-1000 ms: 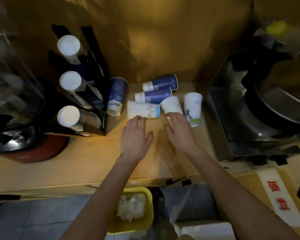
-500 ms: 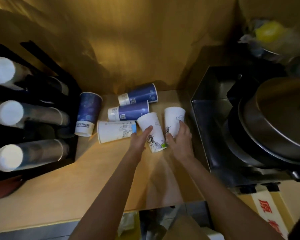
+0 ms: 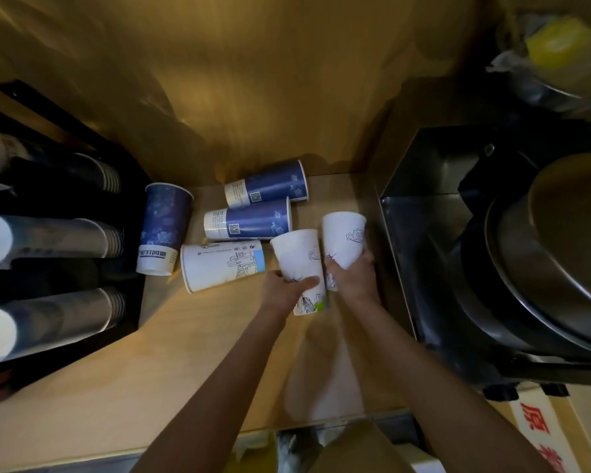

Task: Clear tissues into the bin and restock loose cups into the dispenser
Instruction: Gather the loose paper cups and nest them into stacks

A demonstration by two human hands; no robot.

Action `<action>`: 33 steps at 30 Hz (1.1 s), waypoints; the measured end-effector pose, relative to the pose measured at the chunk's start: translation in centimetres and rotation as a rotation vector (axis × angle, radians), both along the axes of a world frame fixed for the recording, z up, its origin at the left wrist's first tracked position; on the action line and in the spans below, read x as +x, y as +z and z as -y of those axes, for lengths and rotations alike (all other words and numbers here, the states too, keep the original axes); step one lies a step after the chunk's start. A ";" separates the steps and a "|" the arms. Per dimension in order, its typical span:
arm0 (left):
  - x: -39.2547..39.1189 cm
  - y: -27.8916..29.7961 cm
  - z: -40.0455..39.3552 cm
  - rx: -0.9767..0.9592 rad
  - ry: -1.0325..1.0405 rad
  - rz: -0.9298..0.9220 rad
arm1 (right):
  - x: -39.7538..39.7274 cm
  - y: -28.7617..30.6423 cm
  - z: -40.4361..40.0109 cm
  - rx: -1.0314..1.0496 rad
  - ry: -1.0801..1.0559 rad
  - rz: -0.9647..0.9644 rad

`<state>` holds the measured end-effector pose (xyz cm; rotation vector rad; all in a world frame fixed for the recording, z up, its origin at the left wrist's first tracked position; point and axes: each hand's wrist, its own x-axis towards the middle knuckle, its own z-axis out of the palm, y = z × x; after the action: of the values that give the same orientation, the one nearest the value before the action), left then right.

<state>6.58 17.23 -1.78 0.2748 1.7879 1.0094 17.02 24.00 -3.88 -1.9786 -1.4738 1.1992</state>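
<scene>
Several paper cups lie loose at the back of the wooden counter [image 3: 123, 387]. My left hand [image 3: 282, 290] grips an upside-down white cup [image 3: 299, 261]. My right hand [image 3: 352, 278] grips a second upside-down white cup [image 3: 343, 238] just to its right. A third white cup [image 3: 219, 264] lies on its side to the left. Two blue cups [image 3: 253, 218] [image 3: 270, 187] lie on their sides behind it. One blue cup [image 3: 162, 227] stands inverted beside the black cup dispenser [image 3: 48, 240], which holds three rows of stacked cups. The yellow bin is barely visible below the counter edge.
A steel machine [image 3: 458, 233] with a large round lid [image 3: 567, 264] fills the right side, close to my right hand. A wooden wall [image 3: 236, 80] closes the back. A bagged yellow item [image 3: 553, 46] sits at the top right. A box with red characters [image 3: 543, 435] is at the lower right.
Both hands moved from flat on the counter to the two white cups and closed around them. My view shifted right and nearer, so the bin has dropped almost out of sight.
</scene>
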 end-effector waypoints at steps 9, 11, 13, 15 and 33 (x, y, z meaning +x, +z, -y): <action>-2.3 1.0 5.0 0.090 -0.240 -0.438 | 0.1 0.7 0.0 -0.070 -0.031 -0.024; -2.6 1.1 5.9 0.128 -0.223 -0.576 | 0.2 0.9 0.0 -0.126 -0.050 -0.065; -2.9 1.0 6.9 0.172 -0.162 -0.659 | 0.1 1.1 0.2 -0.162 -0.059 -0.117; -2.8 0.6 7.7 0.183 -0.095 -0.677 | -0.1 2.1 0.7 -0.143 -0.094 -0.220; -3.8 -0.5 8.6 0.103 -0.094 -0.554 | -4.5 7.0 7.4 0.153 0.607 -0.371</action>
<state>2.73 8.64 -2.30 0.7554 2.1905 1.0219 12.49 16.60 3.10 -1.1477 -1.9455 1.5268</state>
